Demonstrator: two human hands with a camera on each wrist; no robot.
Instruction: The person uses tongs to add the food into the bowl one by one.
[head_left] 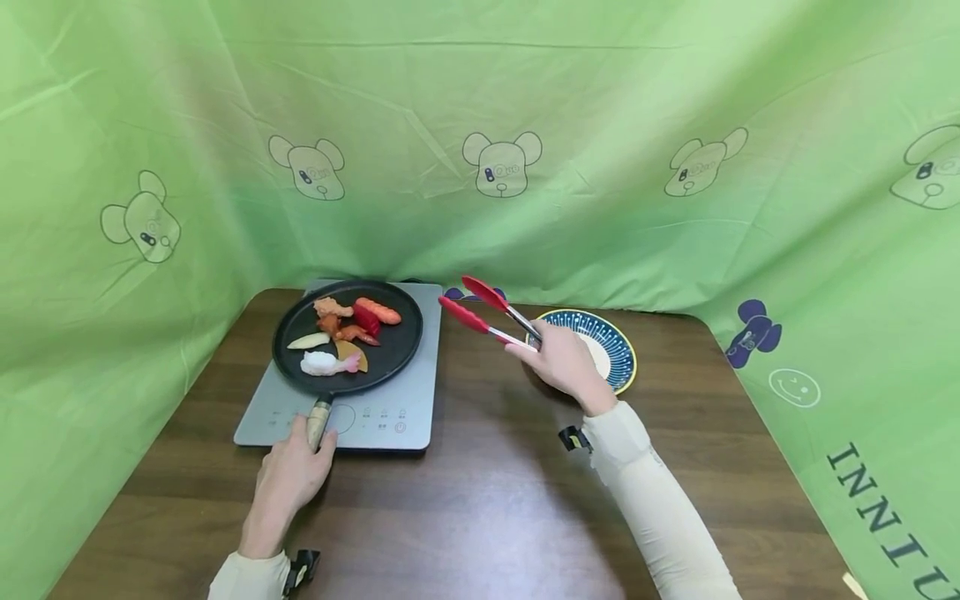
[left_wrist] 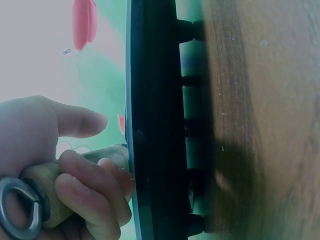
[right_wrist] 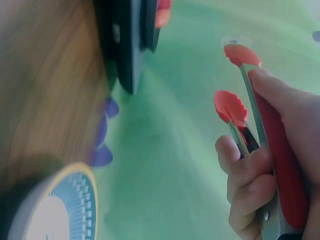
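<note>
My left hand (head_left: 294, 469) grips the wooden handle (head_left: 317, 425) of a black flat pan (head_left: 397, 367), its fingers curled round it in the left wrist view. On the pan lie several food pieces, among them a white shrimp with a pink tail (head_left: 322, 363), an orange sausage (head_left: 378, 311), a dark red piece (head_left: 366, 320) and a pale sliver (head_left: 308, 341). My right hand (head_left: 564, 360) holds red-tipped metal tongs (head_left: 517, 318), with the two tips apart and nothing between them. Beneath the right hand, a blue-patterned plate (head_left: 624, 354) with a yellow rim stands on the table.
The pan sits on a grey induction cooker (head_left: 420, 400) at the left of the wooden table (head_left: 495, 492). A green cloth (head_left: 600, 233) with printed bear heads hangs behind and along both sides of the table.
</note>
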